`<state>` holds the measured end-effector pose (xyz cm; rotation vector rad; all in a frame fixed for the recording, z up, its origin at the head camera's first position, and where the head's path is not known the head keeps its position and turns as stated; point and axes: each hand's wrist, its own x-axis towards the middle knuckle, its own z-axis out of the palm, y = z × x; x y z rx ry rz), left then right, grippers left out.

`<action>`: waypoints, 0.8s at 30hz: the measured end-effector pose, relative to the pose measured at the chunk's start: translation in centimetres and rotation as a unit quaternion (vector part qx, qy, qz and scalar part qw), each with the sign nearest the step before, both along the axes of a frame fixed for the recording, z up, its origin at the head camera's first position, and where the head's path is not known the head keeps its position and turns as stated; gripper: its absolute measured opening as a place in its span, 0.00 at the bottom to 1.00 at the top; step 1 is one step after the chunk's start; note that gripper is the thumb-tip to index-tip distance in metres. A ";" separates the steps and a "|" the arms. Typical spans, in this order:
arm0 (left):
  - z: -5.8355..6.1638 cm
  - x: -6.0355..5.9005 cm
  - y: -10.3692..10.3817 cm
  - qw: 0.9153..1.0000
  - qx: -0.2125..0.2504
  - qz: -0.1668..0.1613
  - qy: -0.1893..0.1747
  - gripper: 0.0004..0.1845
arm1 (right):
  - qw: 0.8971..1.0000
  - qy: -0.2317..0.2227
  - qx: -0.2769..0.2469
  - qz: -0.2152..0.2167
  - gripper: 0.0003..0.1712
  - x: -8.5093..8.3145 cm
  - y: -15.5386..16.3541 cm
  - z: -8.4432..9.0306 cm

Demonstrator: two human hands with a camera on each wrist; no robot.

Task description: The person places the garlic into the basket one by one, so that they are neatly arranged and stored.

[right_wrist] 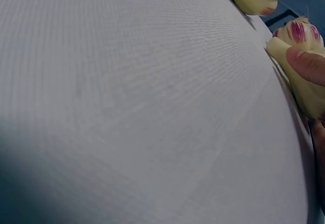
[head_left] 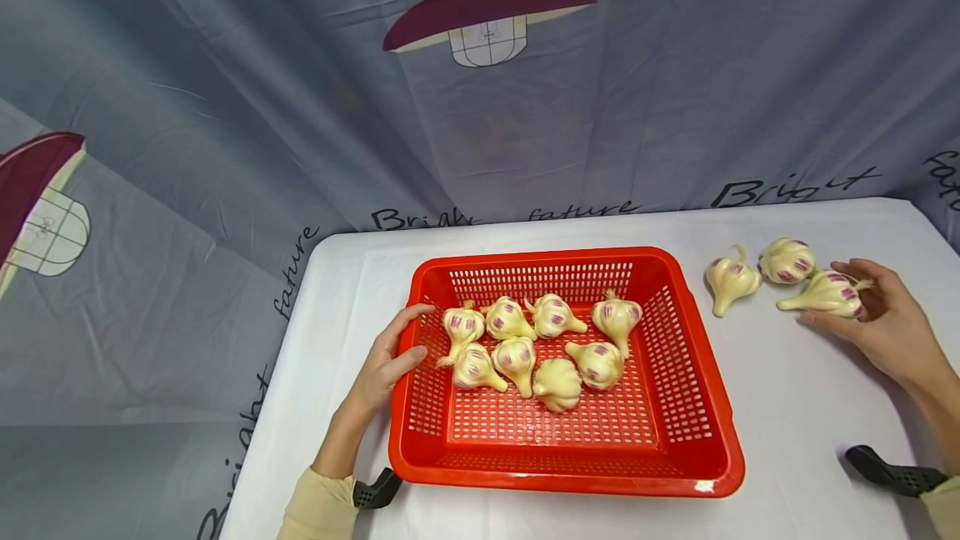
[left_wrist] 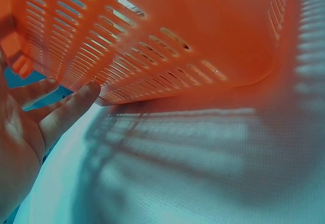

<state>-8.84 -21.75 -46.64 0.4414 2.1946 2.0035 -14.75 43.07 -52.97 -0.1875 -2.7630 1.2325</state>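
My left hand grips the left rim of a red plastic basket, its thumb and fingers over the edge. From below, the left wrist view shows the basket's slotted wall beside those fingers. Inside the basket lie several garlic bulbs with purple streaks. At the table's right, my right hand holds a garlic bulb between thumb and fingers, its stem pointing left. In the right wrist view the thumb presses on that bulb's side. Two more bulbs lie just left of and behind it.
A white cloth covers the table. Behind it hangs a grey curtain printed with lamps and lettering. Black straps sit at both wrists, close over the cloth. The basket's high rim stands between the two hands.
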 end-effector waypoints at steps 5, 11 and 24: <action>0.1 0.0 0.0 1.000 0.002 0.000 0.001 0.28 | 1.000 -0.010 0.024 -0.007 0.55 -0.1 -0.1 0.3; 0.1 0.0 0.0 1.000 -0.003 0.005 -0.002 0.29 | 0.999 -0.014 0.043 -0.014 0.50 -0.1 -0.2 0.7; 0.0 0.0 0.0 1.000 -0.001 0.000 0.004 0.28 | 0.997 -0.025 0.061 -0.036 0.47 0.3 -0.3 0.8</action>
